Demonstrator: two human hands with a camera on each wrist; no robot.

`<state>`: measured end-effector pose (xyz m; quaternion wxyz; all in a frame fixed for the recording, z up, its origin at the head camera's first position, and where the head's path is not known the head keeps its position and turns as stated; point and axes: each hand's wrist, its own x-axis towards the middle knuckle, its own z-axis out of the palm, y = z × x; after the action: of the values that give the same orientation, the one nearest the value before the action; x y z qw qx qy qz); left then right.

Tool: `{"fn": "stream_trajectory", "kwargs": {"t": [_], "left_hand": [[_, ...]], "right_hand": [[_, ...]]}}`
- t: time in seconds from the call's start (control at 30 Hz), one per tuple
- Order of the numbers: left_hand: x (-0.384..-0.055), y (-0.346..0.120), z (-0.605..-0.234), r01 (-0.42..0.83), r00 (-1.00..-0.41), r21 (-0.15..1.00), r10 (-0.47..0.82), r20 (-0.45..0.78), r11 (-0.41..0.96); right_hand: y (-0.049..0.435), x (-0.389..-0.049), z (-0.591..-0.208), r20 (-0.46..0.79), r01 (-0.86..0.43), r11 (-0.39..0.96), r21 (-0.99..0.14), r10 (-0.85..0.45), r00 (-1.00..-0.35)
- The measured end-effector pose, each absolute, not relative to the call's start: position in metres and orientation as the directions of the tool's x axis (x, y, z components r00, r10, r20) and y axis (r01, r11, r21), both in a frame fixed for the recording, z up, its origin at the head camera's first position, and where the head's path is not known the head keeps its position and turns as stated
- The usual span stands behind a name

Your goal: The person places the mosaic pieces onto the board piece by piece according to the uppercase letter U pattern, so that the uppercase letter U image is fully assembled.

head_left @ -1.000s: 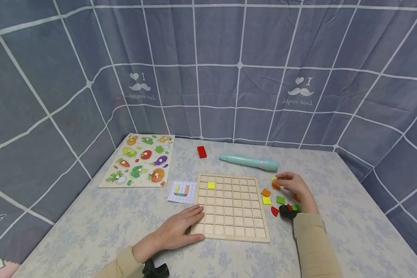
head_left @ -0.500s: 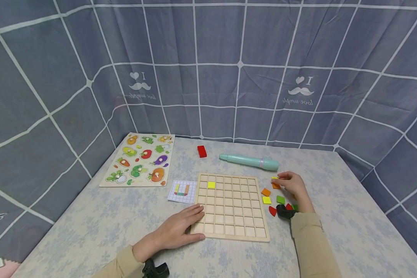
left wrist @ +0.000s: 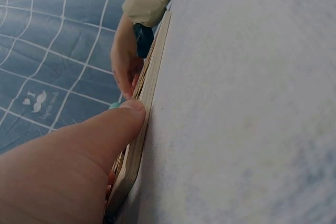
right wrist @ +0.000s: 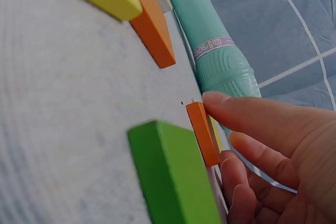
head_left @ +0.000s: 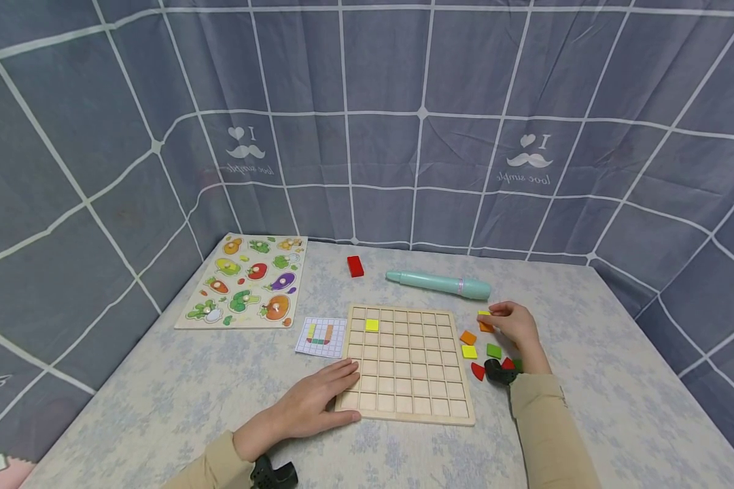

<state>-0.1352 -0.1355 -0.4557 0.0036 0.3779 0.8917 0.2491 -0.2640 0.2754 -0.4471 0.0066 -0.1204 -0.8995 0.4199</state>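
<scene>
My left hand (head_left: 315, 401) lies with its fingers straight on the left edge of a wooden grid board (head_left: 412, 380). In the left wrist view its thumb (left wrist: 113, 127) rests along the board's side. One yellow square tile (head_left: 372, 326) sits in an upper-left cell of the grid. Right of the board, my right hand (head_left: 516, 324) pinches a yellow tile (head_left: 483, 313) between thumb and forefinger, its other fingers curled in. An orange tile (right wrist: 202, 135) lies right against that one, at the thumb tip. Most of the pinched tile is hidden behind the orange one and the fingers.
Loose orange, yellow, green (head_left: 494, 351) and red (head_left: 478, 371) tiles lie by the right wrist. A pattern card (head_left: 306, 346) touches the board's left side. Behind are a teal tube (head_left: 437, 284), a red block (head_left: 355, 266) and a vegetable puzzle (head_left: 189, 324).
My right hand and forearm have shifted slightly left, with the fingertips staying at the yellow and orange tiles. A red tile by the wrist has slid a little left. The left hand stays still.
</scene>
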Motion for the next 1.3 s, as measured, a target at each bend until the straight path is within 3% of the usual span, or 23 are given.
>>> {"fn": "stream_trajectory", "kwargs": {"t": [1.3], "left_hand": [[-0.1352,-0.1356,-0.4548,0.666,-0.715,0.466,0.678,0.174,0.582]], "right_hand": [[0.2805,-0.2692,-0.4454,-0.094,0.195,0.573,-0.796,0.201,-0.975]]}}
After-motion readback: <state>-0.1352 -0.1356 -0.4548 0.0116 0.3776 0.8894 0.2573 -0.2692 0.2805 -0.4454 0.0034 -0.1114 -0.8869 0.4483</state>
